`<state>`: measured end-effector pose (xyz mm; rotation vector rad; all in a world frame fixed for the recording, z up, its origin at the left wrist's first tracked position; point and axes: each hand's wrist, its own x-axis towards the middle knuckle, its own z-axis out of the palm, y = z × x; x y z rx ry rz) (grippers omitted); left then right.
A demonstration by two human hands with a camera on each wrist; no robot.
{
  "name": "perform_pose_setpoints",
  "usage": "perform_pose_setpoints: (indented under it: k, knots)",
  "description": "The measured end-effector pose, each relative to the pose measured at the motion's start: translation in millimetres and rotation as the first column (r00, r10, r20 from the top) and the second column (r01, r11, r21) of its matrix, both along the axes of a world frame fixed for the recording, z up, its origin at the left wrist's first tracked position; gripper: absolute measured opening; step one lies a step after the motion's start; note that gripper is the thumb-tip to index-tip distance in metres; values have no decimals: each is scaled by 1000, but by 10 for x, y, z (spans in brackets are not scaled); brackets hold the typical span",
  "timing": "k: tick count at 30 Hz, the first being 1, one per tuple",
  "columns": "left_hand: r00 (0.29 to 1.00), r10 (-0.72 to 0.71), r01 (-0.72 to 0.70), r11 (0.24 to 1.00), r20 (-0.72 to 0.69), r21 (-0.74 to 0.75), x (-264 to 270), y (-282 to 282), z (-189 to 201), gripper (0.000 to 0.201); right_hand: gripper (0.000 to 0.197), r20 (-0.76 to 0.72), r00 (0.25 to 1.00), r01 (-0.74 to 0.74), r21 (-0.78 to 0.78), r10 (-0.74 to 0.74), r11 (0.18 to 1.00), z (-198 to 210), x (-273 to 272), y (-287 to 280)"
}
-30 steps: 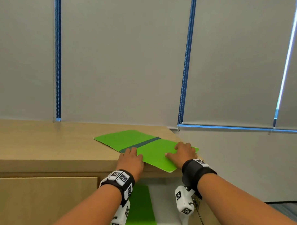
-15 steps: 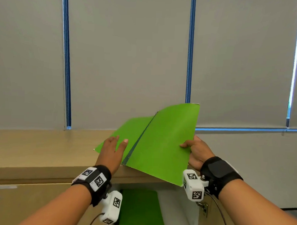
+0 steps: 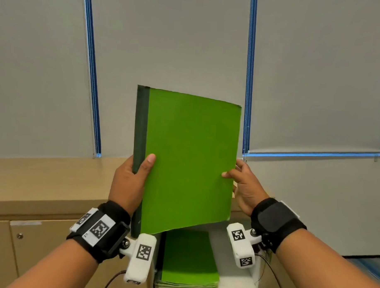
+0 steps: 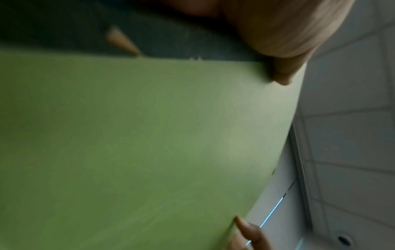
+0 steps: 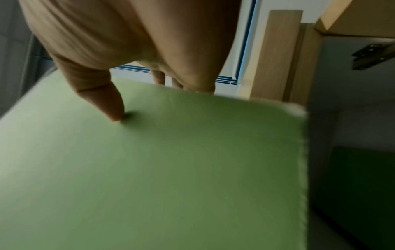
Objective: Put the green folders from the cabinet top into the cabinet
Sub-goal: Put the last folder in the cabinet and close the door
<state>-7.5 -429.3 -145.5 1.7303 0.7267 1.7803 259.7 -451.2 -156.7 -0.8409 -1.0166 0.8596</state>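
Observation:
A green folder (image 3: 188, 156) with a dark spine stands upright and closed in the air above the wooden cabinet top (image 3: 45, 182). My left hand (image 3: 131, 180) grips its spine edge, thumb on the front cover. At the opposite edge my right hand (image 3: 241, 184) pinches the cover, thumb in front and fingers behind. In the left wrist view the folder (image 4: 138, 143) fills the frame; in the right wrist view my thumb presses on the folder (image 5: 171, 169). Below, a stack of green folders (image 3: 189, 260) lies on the white shelf (image 3: 236, 283) inside the open cabinet.
A closed cabinet door (image 3: 41, 250) with a small knob is at lower left. Grey roller blinds (image 3: 166, 46) with blue cords hang behind the cabinet. The open cabinet door's edge (image 5: 275, 55) and a hinge (image 5: 376, 55) show in the right wrist view.
The open folder lay flat on the cabinet top; both hands lifted it, folded it closed and turned it upright in front of me.

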Motion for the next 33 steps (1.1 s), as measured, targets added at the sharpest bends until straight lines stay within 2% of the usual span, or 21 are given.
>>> perform_pose_setpoints:
  k: [2,4,6,9,13,17,20,22,25,28,31,33]
  knots:
    - [995,-71,71,997,74,-11,34,-44,-113,16,50,-34,998,-52,-33,51,998,-122,8,-16]
    - [990,-93,99,994,104,-55,53,-15,-317,13,44,-45,994,-102,-76,99,992,-298,31,-20]
    - [999,-23,26,992,26,-122,55,102,-611,19,42,-52,992,-124,-133,118,983,-526,63,-6]
    - [990,96,-121,959,-108,-256,43,319,-1135,12,43,-74,991,-127,-232,112,965,-975,92,66]
    - [988,98,-143,886,-123,-441,123,451,-1857,27,42,-92,992,-118,-350,91,929,-1695,87,201]
    - [985,101,-159,843,-140,-514,276,592,-2592,28,44,-111,993,-92,-459,46,884,-2380,169,373]
    - [977,102,-192,798,-185,-572,389,747,-3112,46,45,-109,993,-91,-527,39,845,-2785,272,494]
    - [970,108,-220,764,-216,-606,449,836,-3399,42,45,-111,993,-98,-566,42,818,-3035,346,586]
    - [978,91,-191,742,-186,-643,560,918,-3613,36,46,-149,988,-128,-609,46,783,-3416,479,717]
    - [969,50,-189,785,-244,-590,661,1106,-3671,42,46,-187,982,-135,-611,24,780,-3622,601,861]
    - [934,41,-242,804,-355,-543,697,1291,-3658,58,44,-185,983,-95,-591,-20,801,-3621,644,1079]
    - [887,73,-306,833,-455,-462,712,1307,-3644,71,42,-180,981,-49,-586,-70,809,-3590,664,1246]
